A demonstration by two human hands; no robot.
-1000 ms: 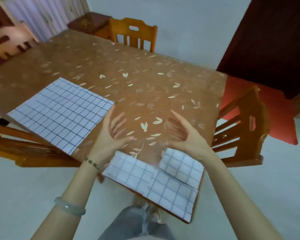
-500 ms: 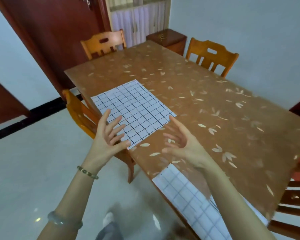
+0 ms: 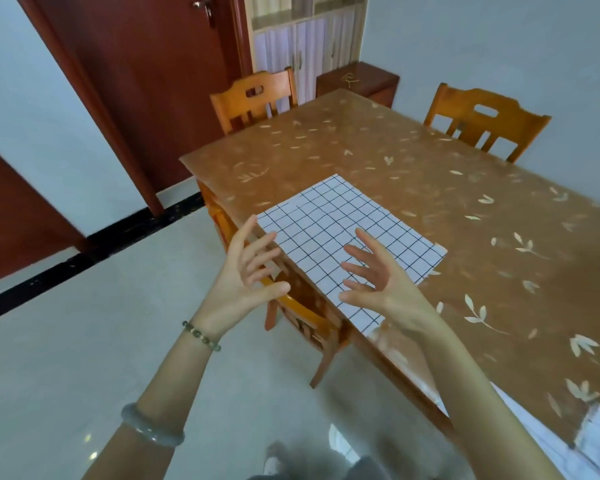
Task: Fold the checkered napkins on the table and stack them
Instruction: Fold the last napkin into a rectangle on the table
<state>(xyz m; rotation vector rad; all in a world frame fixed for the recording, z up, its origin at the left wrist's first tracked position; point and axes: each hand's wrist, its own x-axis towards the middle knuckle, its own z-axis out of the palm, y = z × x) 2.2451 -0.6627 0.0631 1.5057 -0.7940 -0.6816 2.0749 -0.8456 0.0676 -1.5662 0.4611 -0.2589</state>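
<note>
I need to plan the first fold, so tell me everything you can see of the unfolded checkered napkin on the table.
The checkered napkin is white with a thin dark grid and looks like thin cloth. It lies spread open and flat, unfolded, near the table edge closest to the person, its corners turned diagonally to that edge. One corner reaches or slightly overhangs the edge above a wooden chair. The right hand hovers open in front of its near part; whether it touches is unclear. The left hand is beside it, off the table.
</note>
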